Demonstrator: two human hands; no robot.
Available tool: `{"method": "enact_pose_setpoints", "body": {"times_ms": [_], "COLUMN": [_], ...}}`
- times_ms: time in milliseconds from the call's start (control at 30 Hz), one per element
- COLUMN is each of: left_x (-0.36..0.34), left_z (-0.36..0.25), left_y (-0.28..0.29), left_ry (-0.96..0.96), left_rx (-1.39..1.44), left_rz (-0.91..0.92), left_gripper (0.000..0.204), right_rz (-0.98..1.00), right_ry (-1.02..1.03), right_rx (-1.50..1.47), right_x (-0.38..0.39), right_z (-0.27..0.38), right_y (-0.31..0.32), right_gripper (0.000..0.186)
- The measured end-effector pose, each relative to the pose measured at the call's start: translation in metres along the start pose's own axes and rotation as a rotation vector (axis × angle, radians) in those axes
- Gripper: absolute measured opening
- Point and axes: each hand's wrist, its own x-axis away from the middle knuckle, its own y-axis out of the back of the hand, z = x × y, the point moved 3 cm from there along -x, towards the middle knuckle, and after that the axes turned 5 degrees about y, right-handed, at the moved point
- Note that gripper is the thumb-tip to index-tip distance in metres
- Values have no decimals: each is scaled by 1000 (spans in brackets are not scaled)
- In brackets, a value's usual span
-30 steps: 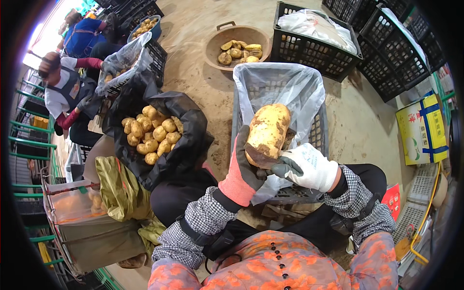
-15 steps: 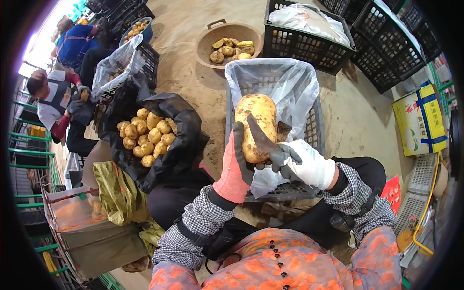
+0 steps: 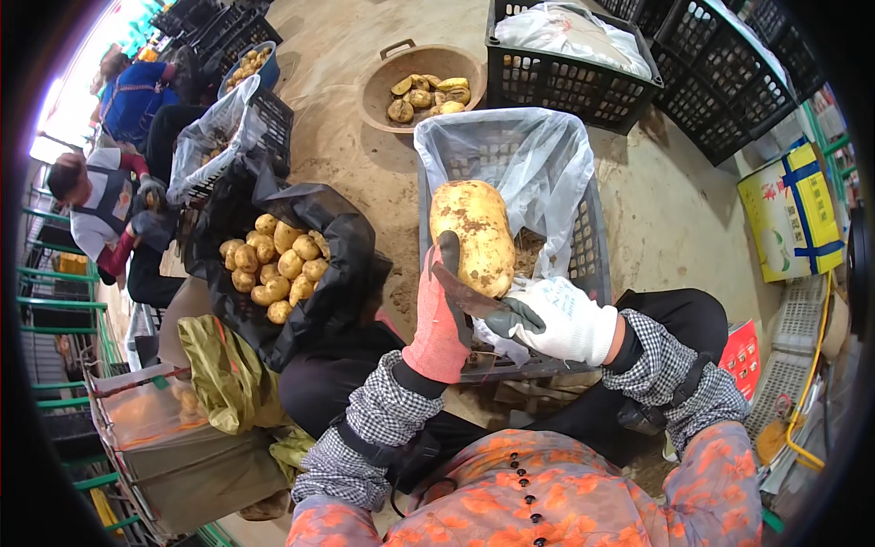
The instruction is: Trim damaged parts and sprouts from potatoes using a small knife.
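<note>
A large, pale potato (image 3: 472,232) with brown soil patches stands over the front of a lined plastic crate (image 3: 594,242). My left hand (image 3: 439,319), in a pink glove with dark fingers, is closed on the potato's lower left side, thumb up along it. A knife (image 3: 463,292) with a dark, rust-brown blade lies across the potato's lower end, its tip near my left thumb. Its handle is hidden in my right hand (image 3: 558,319), which wears a white glove with grey fingertips and is closed around it. Translucent plastic (image 3: 456,137) lines the crate.
At the left, a black bag (image 3: 351,232) holds several smaller potatoes (image 3: 290,264). A brown basin (image 3: 374,105) with potato pieces stands beyond the crate. Black crates (image 3: 574,87) stand at the far right, near a yellow box (image 3: 791,214). Two co-workers (image 3: 105,187) sit at the left.
The knife has moved down and left, from the potato's middle to its lower end by my left thumb. The potato has shifted slightly left.
</note>
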Motion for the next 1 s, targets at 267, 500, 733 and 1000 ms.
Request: {"method": "enact_pose_setpoints", "body": {"times_ms": [267,500,733,1000], "left_x": [16,14,15,14], "left_z": [-11,-1,0,-7], "left_y": [-13,-2,-5,-17], "left_ry": [157,41,255,46], "left_rx": [267,116,379,208], "left_rz": [160,123,283,181], "left_gripper": [49,56,60,61], "right_rz": [-265,-187,-242,-350], "right_ry": [-413,-335,-338,-220], "right_rx": [-1083,-949,-1112,-443], "right_x": [2,3,3,1], "right_z": [-13,-9,-3,-17], "right_y": [6,10,7,18], "right_gripper": [41,40,37,27]}}
